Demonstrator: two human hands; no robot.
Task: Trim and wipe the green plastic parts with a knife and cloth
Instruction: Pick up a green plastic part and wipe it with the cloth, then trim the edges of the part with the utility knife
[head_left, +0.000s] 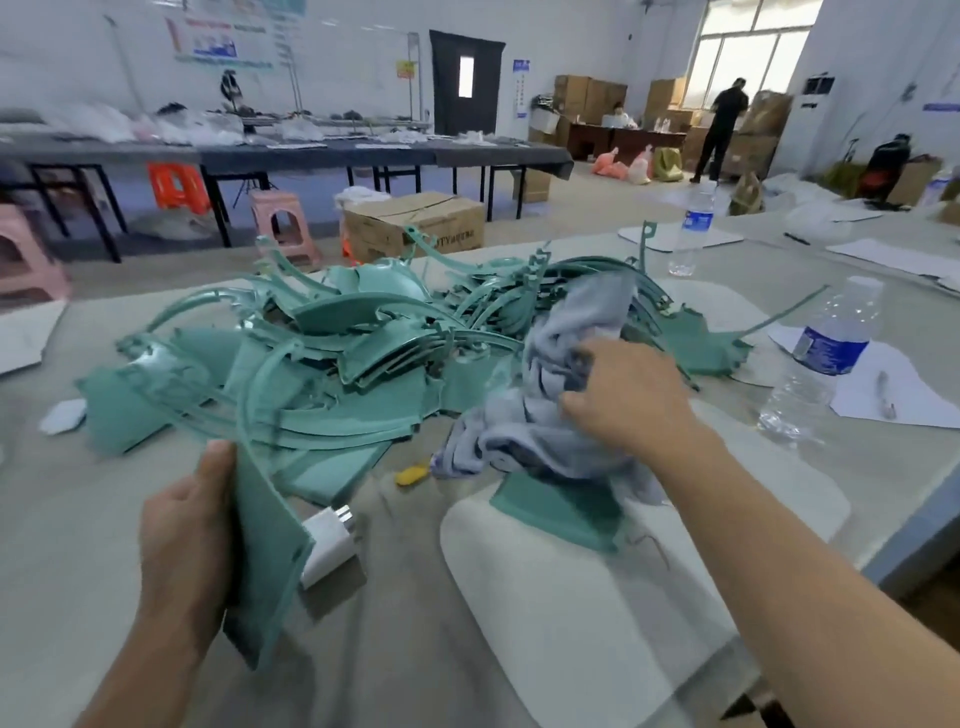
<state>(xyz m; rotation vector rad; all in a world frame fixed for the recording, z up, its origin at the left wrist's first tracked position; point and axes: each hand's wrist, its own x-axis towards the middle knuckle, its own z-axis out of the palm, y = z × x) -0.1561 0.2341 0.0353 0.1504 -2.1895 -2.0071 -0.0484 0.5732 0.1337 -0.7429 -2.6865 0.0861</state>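
Gripping a green plastic part (265, 561) in the left fingers (215, 467) while the right fingers (597, 356) clutch the cloth (561, 332).
Likely risk: cloth draped beyond the right fingers over the pile of green parts (322, 364) may snag and drag pieces off the surface (78, 545); a water bottle (826, 358) outboard of those fingers could tip; stools (283, 218), boxes (415, 223) and long tables (311, 153) fill the room behind.

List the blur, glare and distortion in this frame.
Head view: the right hand and cloth are motion-smeared; the green part in the left hand is soft-edged; the far window is blown out white; wide-angle distortion bows the table edge.
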